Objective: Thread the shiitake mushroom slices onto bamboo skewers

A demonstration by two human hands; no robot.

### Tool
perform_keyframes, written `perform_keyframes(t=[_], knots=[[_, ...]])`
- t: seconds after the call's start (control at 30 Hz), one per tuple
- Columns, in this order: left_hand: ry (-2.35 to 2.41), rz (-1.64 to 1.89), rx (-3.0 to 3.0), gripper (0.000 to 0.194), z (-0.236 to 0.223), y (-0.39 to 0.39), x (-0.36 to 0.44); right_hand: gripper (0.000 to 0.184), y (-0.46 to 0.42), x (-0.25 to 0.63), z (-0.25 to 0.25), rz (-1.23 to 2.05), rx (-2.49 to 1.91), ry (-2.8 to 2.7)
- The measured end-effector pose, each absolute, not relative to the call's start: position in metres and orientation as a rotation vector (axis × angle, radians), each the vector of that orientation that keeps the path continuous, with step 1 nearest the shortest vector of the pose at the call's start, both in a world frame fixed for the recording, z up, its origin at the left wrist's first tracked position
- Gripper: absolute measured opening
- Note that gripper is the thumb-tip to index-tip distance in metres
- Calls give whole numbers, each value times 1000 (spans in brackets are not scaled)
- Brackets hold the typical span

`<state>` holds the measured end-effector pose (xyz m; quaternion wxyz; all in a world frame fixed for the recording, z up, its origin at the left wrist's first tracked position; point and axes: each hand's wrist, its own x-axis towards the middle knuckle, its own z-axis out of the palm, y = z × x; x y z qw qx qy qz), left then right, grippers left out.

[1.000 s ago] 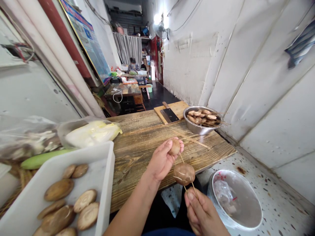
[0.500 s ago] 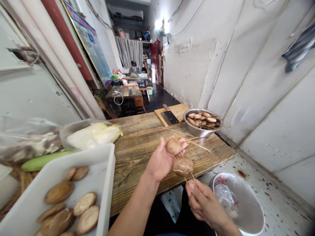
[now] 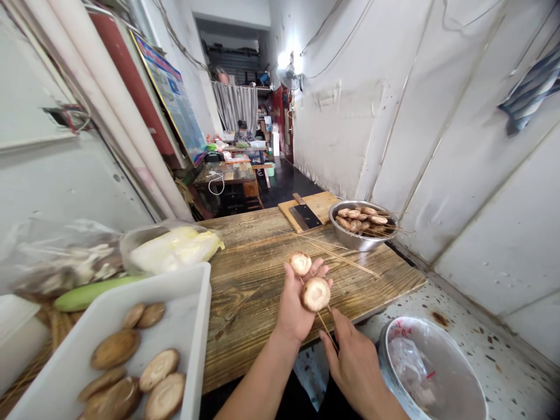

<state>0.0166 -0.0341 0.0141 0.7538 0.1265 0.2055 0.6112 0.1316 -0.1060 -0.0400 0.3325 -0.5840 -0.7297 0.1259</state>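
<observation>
My left hand [image 3: 294, 303] is closed round two mushrooms [image 3: 315, 293] threaded on thin bamboo skewers [image 3: 324, 324], their pale undersides facing me. The smaller mushroom [image 3: 300, 263] sits at my fingertips, the larger one just below it. My right hand [image 3: 356, 367] pinches the lower ends of the skewers, below the mushrooms and off the table's front edge. Both hands hover over the near edge of the wooden table [image 3: 262, 274].
A white tray [image 3: 192, 303] with several mushroom caps stands at the near left. Behind it lie bagged greens [image 3: 175, 248] and a cucumber [image 3: 94, 293]. Loose skewers [image 3: 345, 259], a steel bowl of skewered mushrooms [image 3: 362, 224] and a cleaver on a board [image 3: 306, 213] are at the far right. A lined bin [image 3: 431, 373] stands on the floor.
The two mushrooms have been pushed together on the skewers and turned so their pale undersides show. My right hand slid up closer to my left.
</observation>
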Motion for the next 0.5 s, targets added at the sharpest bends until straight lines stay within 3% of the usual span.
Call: perform_keyframes(t=[0.23,0.37,0.5], knots=[[396,1366,190,39,4,-19,3,40,-118,130,-47,1764,-1023,-1337],[595,1319,178,49,-6,-23,7,39,-119,138,-43,1839,-981,-1083],[1070,1398,470,29,5,-52,21,39,-91,167,-16,1614,-1021,-1092]])
